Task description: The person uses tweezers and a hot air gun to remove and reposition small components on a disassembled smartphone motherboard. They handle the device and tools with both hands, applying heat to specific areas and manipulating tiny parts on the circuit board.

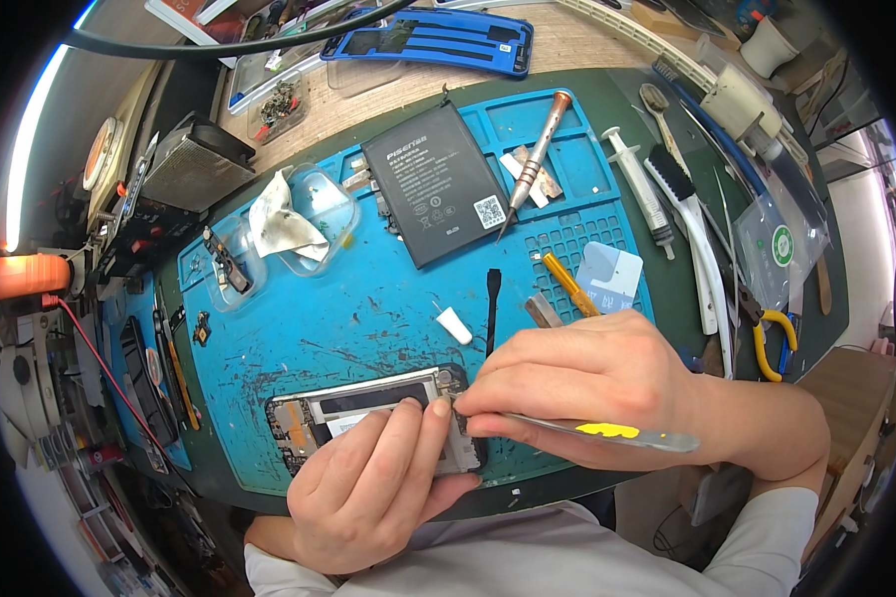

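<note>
An opened phone (pixel 291 426) lies on the blue work mat (pixel 368 318), its inner frame and circuit parts bare. My left hand (pixel 373 488) grips its near edge, thumb below and fingertips on the inner parts near the right end. My right hand (pixel 592 388) is closed round metal tweezers (pixel 652 439) with a yellow patch on the handle. The tweezers' tips are hidden behind my fingers at the phone's right end. Both hands' fingertips nearly meet there. Just beyond my right hand lie a small white-capped piece (pixel 455 325) and a thin black strip (pixel 493 298).
A black phone battery (pixel 433 184) and a screwdriver (pixel 535 159) lie at the mat's far side. Clear plastic boxes (pixel 334 204) stand left of the battery. To the right are a syringe (pixel 639 189), a brush (pixel 702 249) and yellow-handled pliers (pixel 779 343). A blue phone back cover (pixel 438 40) lies farther back.
</note>
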The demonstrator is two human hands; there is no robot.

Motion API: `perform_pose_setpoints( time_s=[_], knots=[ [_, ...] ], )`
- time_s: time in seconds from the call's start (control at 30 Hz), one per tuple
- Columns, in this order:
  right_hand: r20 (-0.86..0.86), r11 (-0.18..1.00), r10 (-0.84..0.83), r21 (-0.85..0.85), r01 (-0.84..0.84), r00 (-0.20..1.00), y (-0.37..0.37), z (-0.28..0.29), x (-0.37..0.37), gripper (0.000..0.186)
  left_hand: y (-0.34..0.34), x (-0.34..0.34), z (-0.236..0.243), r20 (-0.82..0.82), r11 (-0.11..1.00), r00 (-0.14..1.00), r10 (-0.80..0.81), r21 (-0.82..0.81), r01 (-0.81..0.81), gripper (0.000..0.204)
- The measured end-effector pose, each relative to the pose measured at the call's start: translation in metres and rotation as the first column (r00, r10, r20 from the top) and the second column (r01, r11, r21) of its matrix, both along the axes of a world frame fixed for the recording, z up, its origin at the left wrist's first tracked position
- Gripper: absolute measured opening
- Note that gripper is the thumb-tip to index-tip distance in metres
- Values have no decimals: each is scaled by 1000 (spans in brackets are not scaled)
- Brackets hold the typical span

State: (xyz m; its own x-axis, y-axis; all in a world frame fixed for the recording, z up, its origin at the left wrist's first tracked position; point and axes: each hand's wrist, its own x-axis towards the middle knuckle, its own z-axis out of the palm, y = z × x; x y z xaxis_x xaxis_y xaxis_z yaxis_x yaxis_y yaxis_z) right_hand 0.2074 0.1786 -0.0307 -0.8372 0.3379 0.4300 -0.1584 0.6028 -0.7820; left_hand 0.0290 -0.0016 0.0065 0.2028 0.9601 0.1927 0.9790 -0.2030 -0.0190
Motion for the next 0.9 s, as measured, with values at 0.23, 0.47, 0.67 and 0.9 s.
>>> perform_pose_setpoints(
  time_s=[0.23, 0.47, 0.67, 0.9],
  knots=[
    [-2, 995, -22, -96, 22, 1000, 1, 2, -2, 14, 1, -1, -2, 10, 999, 1000, -18, 30, 18, 51],
    [-36, 976, -103, -196, 94, 994, 12, 14, 2, 19, -1, -1, -1, 37, 1000, 999, -1, 19, 0, 54],
    [-38, 995, -64, -75, 61, 997, 7, 11, 8, 29, -1, 1, 2, 9, 1000, 1000, 8, 2, -8, 55],
    [-49, 987, -99, -134, 91, 994, -5, 14, 2, 17, 1, 1, 1, -6, 999, 1000, 7, 35, -7, 56]
  ],
)
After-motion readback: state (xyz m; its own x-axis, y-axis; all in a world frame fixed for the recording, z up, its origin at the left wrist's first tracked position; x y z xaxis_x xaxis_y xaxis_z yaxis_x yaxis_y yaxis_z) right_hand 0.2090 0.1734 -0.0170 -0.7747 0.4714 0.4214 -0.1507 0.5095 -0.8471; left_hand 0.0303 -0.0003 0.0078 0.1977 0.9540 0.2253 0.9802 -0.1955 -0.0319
